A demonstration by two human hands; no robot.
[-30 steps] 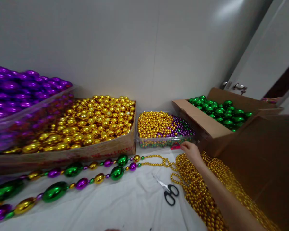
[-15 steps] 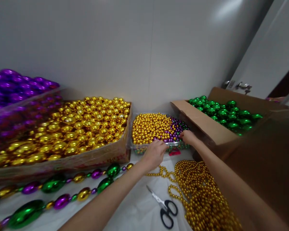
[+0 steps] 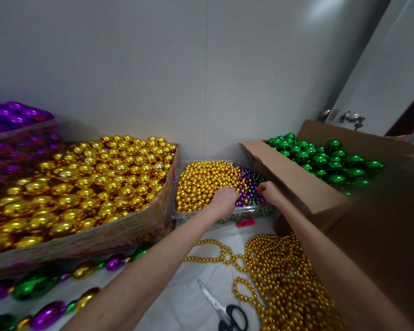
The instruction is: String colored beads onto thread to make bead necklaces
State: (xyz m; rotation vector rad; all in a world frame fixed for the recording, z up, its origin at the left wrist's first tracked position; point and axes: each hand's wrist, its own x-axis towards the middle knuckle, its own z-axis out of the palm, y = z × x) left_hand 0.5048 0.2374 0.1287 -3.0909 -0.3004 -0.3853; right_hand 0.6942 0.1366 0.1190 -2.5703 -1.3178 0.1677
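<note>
- Over the mixed-colour end of a clear plastic tub (image 3: 189,214), R hand (image 3: 269,192) has fingers bent, tips close tog.; can't make out if a bead is pinched.
- L hand (image 3: 225,202) is also inside the front rim, nr where colours meet; fingers curled down, tips partly hidden, so grasp unclear.
- Under/beside them, in same tub: small round shiny gold beads (image 3: 203,184) fill L & mid; small round shiny purple & green beads (image 3: 251,184) lie at R end.
- Handling (my guess): beads v. light, hard, slick, prob. hollow plastic; apt to roll/skid. Best held singly, thumb + forefinger across the widest part, light squeeze; coating may scratch.
- Just in front of tub: small flat red object (image 3: 245,222), ID unclear.
- Nearer: heap of thin gold bead strands (image 3: 283,271) on white cloth (image 3: 182,294); black-handled metal scissors (image 3: 223,312) beside it.
- Further out, L: brown cardboard box (image 3: 138,223) w/ large glossy gold beads (image 3: 110,174), large purple beads (image 3: 17,112) beyond.
- R: brown flapped carton (image 3: 290,177) w/ large glossy green beads (image 3: 320,161).
</note>
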